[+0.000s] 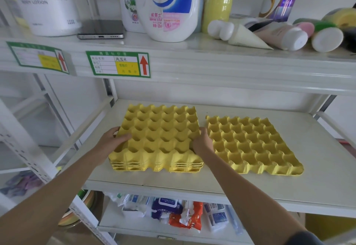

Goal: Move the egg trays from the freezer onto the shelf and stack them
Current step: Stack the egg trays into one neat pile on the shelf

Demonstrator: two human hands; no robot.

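On the white metal shelf [192, 183], nearest its front edge, the left hand [111, 140] and right hand [202, 141] grip opposite sides of the stack of yellow moulded-pulp egg trays [159, 139], apparently seating its top tray. Just beside it on the right lies a single yellow pulp tray [250, 144], which likely needs lifting onto the stack next, cups aligned; bottles stand on the shelf above

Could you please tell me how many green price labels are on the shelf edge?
2: the left label near the edge's left end, the right label below the Walch bottle.
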